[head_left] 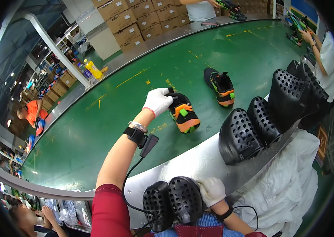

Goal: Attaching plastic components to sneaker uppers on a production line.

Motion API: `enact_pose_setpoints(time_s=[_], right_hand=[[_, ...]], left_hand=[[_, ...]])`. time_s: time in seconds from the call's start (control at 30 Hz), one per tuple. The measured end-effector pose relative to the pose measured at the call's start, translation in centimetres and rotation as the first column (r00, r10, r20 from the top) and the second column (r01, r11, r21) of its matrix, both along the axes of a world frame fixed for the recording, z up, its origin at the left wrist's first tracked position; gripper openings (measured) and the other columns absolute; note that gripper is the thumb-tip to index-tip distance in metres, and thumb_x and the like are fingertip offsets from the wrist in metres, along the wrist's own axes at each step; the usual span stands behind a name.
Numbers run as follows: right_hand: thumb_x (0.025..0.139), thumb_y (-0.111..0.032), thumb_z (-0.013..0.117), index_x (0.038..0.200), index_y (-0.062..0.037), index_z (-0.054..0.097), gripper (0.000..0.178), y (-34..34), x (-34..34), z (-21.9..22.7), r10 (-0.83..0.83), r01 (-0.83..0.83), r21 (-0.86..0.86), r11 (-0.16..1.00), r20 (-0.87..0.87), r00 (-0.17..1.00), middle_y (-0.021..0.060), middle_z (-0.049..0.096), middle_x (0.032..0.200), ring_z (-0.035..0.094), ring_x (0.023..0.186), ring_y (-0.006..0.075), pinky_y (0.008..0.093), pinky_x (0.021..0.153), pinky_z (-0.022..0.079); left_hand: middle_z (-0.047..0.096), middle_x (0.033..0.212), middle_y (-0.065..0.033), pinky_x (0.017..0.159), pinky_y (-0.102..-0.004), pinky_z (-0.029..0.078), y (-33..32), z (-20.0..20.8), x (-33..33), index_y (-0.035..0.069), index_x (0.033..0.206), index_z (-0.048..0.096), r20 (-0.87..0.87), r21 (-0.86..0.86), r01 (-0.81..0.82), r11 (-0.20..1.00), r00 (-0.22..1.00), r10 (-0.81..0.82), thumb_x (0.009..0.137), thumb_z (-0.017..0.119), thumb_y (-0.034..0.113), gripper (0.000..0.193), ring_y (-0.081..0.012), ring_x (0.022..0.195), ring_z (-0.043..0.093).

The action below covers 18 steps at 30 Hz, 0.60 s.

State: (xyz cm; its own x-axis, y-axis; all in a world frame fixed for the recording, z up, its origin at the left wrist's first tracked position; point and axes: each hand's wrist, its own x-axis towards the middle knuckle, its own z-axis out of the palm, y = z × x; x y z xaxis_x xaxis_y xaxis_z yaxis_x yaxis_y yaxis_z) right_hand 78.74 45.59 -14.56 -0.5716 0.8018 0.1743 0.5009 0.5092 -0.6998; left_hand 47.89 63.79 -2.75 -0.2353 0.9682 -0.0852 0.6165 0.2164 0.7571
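Observation:
My left hand [158, 102], in a white glove, grips a black sneaker [184, 114] with orange and green heel parts by its upper edge, on the green tabletop. Its matching sneaker [220, 87] stands farther right, heel toward me. Near the lower edge, two black perforated clog-like pieces [184, 199] stand side by side at the metal table rim. My right hand [212, 192], also gloved, is closed against the side of the right-hand piece; some of its fingertips are hidden.
More black perforated pieces [241, 132] line the metal rim [198, 168] at right, beside white plastic sheeting [281, 181]. A yellow bottle [92, 69] stands at the far left edge. Co-workers handle shoes at the far side and right. Stacked cartons [125, 25] rise behind.

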Motion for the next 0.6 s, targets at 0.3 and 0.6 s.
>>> enact_pose_setpoints(time_s=[0.3, 0.6], right_hand=[[0.082, -0.006, 0.061, 0.086, -0.0093, 0.07, 0.011, -0.2, -0.3, -0.2, -0.069, 0.081, 0.128, 0.988, -0.099, 0.993, 0.0136, 0.067, 0.077, 0.064, 0.074, 0.034, 0.0446, 0.068, 0.05], [0.082, -0.007, 0.06, 0.086, -0.0106, 0.071, 0.011, -0.5, -0.6, -1.3, -0.087, 0.097, 0.173, 0.98, -0.061, 0.994, 0.0127, 0.066, 0.074, 0.064, 0.072, 0.0327, 0.0443, 0.067, 0.05]], left_hand=[[0.062, 0.109, -0.0146, 0.094, -0.0368, 0.05, -8.0, -2.2, -1.9, 0.013, 0.124, 0.062, -0.369, 0.027, 0.163, 0.986, 0.919, -0.141, 0.081, 0.057, 0.007, 0.044, -0.0317, 0.104, 0.062], [0.061, 0.112, -0.0189, 0.093, -0.0393, 0.051, -6.2, -3.6, -1.1, 0.013, 0.132, 0.056, -0.474, -0.106, 0.081, 0.991, 0.872, -0.122, 0.075, 0.071, 0.015, 0.059, -0.0349, 0.106, 0.062]])
